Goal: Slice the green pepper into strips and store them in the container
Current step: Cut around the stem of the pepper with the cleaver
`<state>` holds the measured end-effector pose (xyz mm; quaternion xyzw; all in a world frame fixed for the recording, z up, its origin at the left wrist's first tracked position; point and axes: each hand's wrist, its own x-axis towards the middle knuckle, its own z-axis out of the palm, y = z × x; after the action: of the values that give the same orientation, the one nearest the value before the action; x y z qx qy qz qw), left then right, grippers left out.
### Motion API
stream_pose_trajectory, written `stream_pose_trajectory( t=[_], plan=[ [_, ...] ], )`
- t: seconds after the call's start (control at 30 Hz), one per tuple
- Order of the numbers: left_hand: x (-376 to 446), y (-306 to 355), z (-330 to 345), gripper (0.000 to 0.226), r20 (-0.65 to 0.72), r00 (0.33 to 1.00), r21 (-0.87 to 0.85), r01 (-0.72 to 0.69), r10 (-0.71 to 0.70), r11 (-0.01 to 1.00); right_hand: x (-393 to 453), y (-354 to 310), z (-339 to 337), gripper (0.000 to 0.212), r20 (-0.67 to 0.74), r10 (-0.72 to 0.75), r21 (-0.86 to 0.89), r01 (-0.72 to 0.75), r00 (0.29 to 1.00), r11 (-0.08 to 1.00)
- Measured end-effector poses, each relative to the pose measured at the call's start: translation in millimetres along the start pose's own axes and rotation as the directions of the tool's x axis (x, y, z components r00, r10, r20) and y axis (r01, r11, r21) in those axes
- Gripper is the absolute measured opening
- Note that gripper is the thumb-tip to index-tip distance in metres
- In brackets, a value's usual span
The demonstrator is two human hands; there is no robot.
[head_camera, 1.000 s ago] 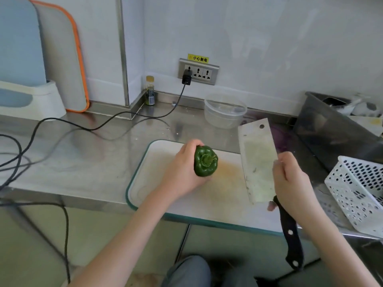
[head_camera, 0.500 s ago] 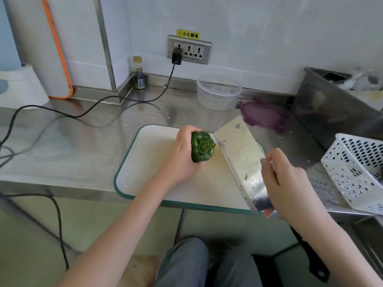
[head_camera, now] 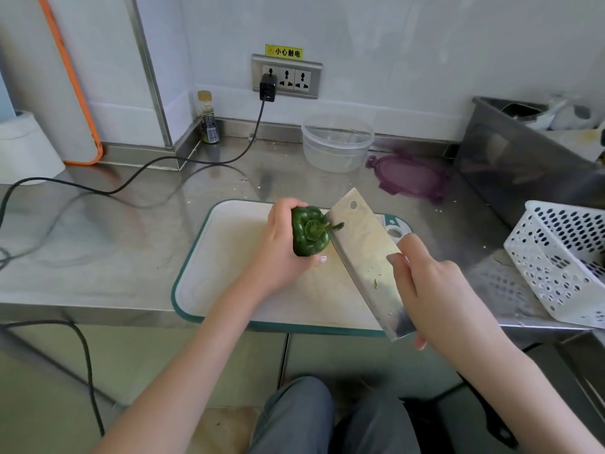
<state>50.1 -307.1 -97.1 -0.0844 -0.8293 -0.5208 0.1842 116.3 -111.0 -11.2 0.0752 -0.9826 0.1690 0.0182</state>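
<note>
- The right hand [head_camera: 429, 290] grips the cleaver [head_camera: 366, 253] near the board's front edge.
- The left hand [head_camera: 281, 247] wraps the pepper [head_camera: 307, 235] mid-board [head_camera: 229, 257], stem facing the blade, which touches its right side.
- The clear container [head_camera: 337, 142] sits empty, far behind, well apart.

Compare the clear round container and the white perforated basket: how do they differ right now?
The clear container is round, see-through and upright at the back by the wall; the white basket is rectangular, opaque with holes, and tilted at the counter's right edge. The container looks empty; the basket's inside is partly out of frame. Both sit off the cutting board.
</note>
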Motion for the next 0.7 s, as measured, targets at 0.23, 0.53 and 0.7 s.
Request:
stream_pose_trajectory(
  t=[0.23,0.53,0.7],
  plan=[
    [1.0,-2.0,-2.4,0.072,-0.003,1.0,-0.027,0.017,-0.017,0.999,4.6,-6.5,1.9,0.008,-0.006,-0.016,-0.183,0.015,1.0,0.983],
    [1.6,-4.7,-2.8,0.071,0.014,1.0,-0.007,-0.012,0.012,1.0,6.9,-14.7,-7.8,0.013,0.083,0.024,-0.179,-0.009,0.996,0.984],
    [1.0,-4.2,-2.6,0.073,0.011,1.0,-0.004,-0.004,0.004,1.0,4.5,-21.1,-14.1,0.022,0.083,0.039,-0.121,-0.028,0.996,0.992]
  ],
)
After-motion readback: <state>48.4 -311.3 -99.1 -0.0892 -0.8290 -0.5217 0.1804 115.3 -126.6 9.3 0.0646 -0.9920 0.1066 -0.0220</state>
